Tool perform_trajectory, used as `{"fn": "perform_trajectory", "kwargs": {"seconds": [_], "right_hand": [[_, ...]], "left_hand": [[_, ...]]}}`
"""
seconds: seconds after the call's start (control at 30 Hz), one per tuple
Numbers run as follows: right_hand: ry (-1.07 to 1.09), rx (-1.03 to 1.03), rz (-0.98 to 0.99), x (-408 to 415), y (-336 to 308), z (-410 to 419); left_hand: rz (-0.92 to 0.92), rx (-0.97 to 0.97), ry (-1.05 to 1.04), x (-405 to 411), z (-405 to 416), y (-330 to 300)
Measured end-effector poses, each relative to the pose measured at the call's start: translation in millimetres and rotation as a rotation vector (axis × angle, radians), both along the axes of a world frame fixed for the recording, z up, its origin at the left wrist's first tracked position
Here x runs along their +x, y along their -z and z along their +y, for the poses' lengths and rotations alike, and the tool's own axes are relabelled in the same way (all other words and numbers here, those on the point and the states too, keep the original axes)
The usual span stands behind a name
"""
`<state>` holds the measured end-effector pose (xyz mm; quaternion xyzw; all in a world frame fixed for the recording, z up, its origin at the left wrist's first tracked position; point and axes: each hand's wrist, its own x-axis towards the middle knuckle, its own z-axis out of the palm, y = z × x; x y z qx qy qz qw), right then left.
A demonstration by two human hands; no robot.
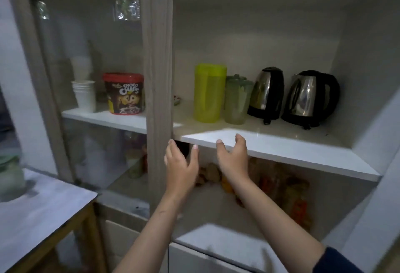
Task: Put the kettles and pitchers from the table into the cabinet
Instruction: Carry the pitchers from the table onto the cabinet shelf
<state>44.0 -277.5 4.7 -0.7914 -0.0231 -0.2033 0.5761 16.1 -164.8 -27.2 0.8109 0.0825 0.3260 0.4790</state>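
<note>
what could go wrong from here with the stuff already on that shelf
The yellow-green pitcher, the pale green pitcher and the two steel kettles stand packed close together on the shelf, so squeezing in another item could knock one over. Both hands, left hand and right hand, are open and empty just below the shelf edge; lifting them carelessly might bump it. A greenish item, blurred, still sits on the table.

On the shelf (281,151), 2 pitchers (208,93) stand left of 2 kettles (309,97).
</note>
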Motion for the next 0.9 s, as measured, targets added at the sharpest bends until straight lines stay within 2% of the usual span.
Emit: {"fn": "perform_trajectory", "kwargs": {"seconds": [0.23, 0.3, 0.37, 0.5, 0.67, 0.9], "right_hand": [[-0.236, 0.000, 0.080, -105, 42, 67], [-0.374, -0.013, 0.117, -141, 51, 111], [-0.399, -0.005, 0.116, -148, 55, 127], [-0.570, -0.043, 0.145, -183, 68, 205], [-0.703, -0.068, 0.181, -205, 88, 300], [-0.733, -0.048, 0.292, -202, 122, 410]], "left_hand": [[0.184, 0.019, -0.184, -134, 64, 50], [0.227, 0.000, -0.342, -180, 104, 59], [0.227, -0.013, -0.338, -191, 120, 61], [0.256, -0.065, -0.495, -245, 186, 65], [0.317, -0.026, -0.614, -297, 282, 79], [0.420, -0.033, -0.663, -323, 389, 94]]}}
